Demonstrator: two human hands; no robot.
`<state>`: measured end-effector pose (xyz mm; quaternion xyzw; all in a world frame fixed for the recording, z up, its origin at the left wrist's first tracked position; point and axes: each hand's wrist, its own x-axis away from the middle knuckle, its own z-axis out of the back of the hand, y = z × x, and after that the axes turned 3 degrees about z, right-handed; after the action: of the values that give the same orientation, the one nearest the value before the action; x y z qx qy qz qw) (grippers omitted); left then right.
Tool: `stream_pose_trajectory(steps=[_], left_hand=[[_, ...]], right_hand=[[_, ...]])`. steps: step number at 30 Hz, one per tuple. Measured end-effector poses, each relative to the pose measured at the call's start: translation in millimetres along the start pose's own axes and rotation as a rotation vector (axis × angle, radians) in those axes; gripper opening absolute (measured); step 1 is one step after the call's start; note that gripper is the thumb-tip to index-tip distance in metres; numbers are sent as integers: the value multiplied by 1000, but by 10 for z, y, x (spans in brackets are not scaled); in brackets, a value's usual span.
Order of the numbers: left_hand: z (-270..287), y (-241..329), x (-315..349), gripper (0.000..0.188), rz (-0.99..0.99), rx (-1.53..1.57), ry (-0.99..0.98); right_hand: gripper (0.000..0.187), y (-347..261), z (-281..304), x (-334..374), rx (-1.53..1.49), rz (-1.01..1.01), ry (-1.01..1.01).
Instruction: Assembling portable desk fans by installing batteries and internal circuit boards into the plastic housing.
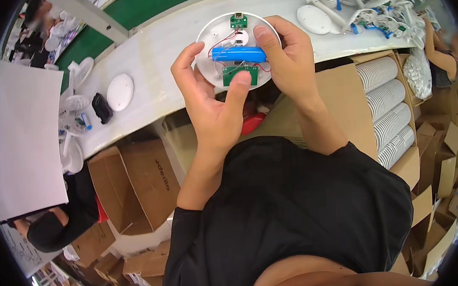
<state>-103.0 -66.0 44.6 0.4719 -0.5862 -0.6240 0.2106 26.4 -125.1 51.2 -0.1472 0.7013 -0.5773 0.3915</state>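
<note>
Between my two hands, above the white bench, is a round white plastic fan base [208, 38] with its inside facing up. A blue cylindrical battery [239, 54] lies across its middle, with thin red and grey wires around it. One small green circuit board [238, 21] sits at the far rim, and a larger green board [233, 77] at the near side. My left hand [209, 91] grips the left and near edge, its thumb pressed on the larger board. My right hand [289, 54] wraps the right edge, its thumb by the battery's right end.
White fan parts with boards and batteries [374, 16] pile up at the bench's right. A round white disc [120, 92] and a black object [102, 108] lie left. An open cardboard box [136, 186] stands below; another holds stacked white discs [385, 100]. People sit at both sides.
</note>
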Motion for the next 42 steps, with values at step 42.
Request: stream_pose_trajectory(steps=[42], left_hand=[[417,55,98,15,74,-216,-14]], right_hand=[[58,1682,1526,-518,1396,-126,358]])
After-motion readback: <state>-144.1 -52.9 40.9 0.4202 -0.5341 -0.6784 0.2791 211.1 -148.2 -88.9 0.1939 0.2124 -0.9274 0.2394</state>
